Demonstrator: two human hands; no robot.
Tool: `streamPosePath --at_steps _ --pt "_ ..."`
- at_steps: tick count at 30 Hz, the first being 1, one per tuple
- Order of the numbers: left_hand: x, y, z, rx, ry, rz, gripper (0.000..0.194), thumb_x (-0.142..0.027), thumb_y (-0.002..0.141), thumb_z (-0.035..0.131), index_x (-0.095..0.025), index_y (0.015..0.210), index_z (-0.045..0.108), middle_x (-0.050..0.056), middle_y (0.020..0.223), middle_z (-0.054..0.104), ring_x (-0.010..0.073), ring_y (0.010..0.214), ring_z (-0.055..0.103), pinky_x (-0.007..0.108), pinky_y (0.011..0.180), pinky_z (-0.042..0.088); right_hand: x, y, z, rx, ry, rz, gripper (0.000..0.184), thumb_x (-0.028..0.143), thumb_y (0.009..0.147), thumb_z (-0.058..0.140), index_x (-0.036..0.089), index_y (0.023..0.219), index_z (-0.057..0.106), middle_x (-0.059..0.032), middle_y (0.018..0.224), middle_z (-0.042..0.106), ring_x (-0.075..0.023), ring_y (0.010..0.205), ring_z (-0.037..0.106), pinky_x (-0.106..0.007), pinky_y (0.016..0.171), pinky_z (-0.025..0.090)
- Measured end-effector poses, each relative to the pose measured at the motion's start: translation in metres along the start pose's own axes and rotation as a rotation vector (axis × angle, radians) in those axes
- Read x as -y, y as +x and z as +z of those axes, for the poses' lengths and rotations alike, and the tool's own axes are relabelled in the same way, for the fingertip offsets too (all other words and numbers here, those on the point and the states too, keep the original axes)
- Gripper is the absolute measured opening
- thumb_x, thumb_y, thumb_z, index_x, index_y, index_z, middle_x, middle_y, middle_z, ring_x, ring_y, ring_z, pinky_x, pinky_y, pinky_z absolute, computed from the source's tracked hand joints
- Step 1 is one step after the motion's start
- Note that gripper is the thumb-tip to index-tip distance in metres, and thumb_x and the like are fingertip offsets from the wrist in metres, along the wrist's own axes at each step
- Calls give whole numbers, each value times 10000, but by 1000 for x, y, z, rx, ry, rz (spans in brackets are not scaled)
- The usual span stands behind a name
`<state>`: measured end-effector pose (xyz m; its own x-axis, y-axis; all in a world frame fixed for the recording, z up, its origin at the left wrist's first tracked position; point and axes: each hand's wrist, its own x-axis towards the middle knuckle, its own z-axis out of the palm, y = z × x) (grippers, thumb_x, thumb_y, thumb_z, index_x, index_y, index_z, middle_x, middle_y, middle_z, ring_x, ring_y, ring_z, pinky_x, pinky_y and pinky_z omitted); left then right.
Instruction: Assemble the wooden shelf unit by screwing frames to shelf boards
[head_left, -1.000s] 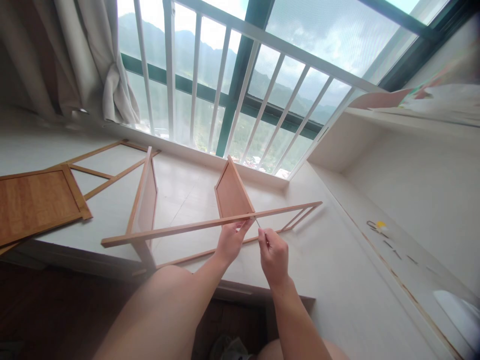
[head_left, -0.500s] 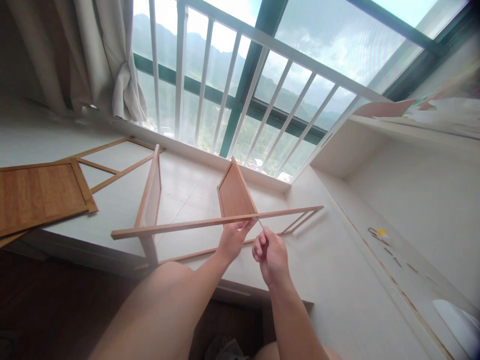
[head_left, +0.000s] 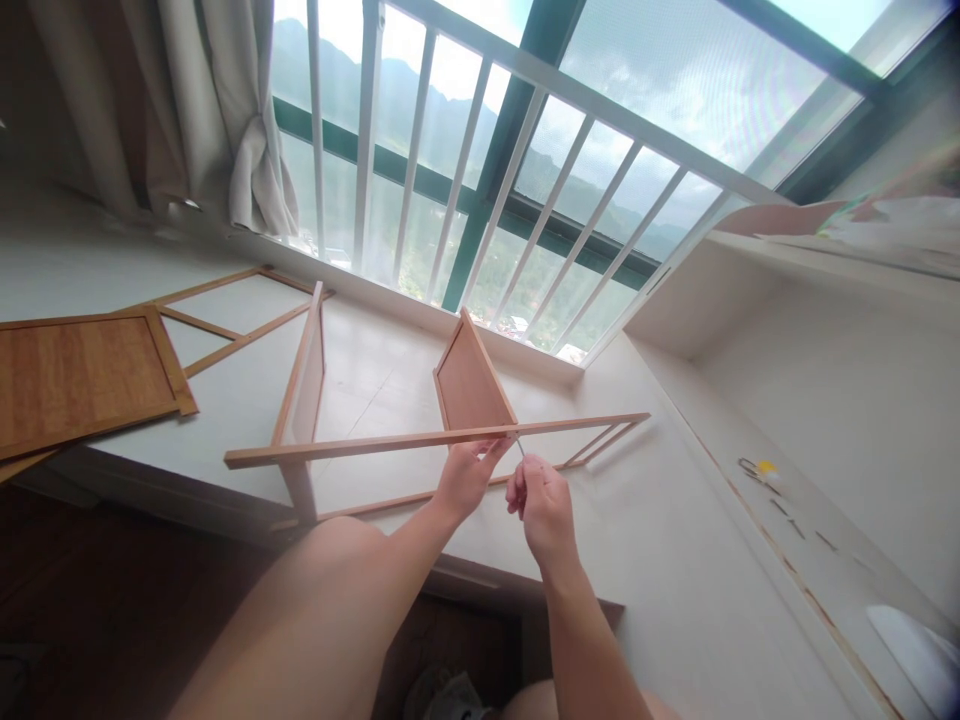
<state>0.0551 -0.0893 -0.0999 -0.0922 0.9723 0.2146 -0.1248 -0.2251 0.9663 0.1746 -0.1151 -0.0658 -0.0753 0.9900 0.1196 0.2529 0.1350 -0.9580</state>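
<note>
A partly joined wooden shelf frame (head_left: 375,447) stands on the white ledge, its long rail crossing in front of me. My left hand (head_left: 463,478) is closed around that rail from below, near the joint with a panelled shelf board (head_left: 474,380). Just right of it, my right hand (head_left: 541,497) pinches a thin metal rod like an Allen key (head_left: 520,447), whose tip meets the rail at the joint. Fingers hide the rod's other end. A second upright board (head_left: 304,375) is attached toward the rail's left end.
On the left lie a brown wooden panel (head_left: 90,380) and a slim wooden frame (head_left: 232,340). White railing bars (head_left: 412,160) and a curtain (head_left: 259,170) line the window. Small metal pieces and a yellow item (head_left: 766,467) rest on the right-hand surface.
My right hand has turned slightly around the metal rod, with its fingers shifting. The left hand keeps its hold on the rail; the view has tilted a little.
</note>
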Motion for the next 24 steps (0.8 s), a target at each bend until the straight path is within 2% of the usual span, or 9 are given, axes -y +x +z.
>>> streamPosePath --at_steps 3,6,13,24 --pt "2 0 1 -16 -7 6 390 -493 849 533 -216 1060 708 55 1075 716 240 1045 637 378 983 462 1 0 -8 -72 -437 -154 404 423 958 351 202 633 447 15 531 466 -132 517 429 -271 549 292" --pt "2 0 1 -30 -18 11 386 -490 843 544 -222 1067 708 59 1068 717 242 1037 640 384 975 468 2 1 -14 -129 -648 -234 373 400 966 340 206 661 433 20 552 450 -138 536 417 -274 568 267" --pt "2 -1 1 -27 0 12 394 -494 847 536 -224 1079 703 65 1077 712 250 1026 642 400 962 474 3 4 -15 -142 -715 -346 368 369 961 372 208 631 345 37 546 372 -126 525 340 -267 558 237" --pt "4 0 1 -29 -23 6 393 -492 842 543 -222 1079 704 59 1080 712 247 1020 639 405 982 459 -3 4 -16 -164 -746 -344 346 359 970 366 208 661 339 37 573 369 -126 544 340 -266 574 239"
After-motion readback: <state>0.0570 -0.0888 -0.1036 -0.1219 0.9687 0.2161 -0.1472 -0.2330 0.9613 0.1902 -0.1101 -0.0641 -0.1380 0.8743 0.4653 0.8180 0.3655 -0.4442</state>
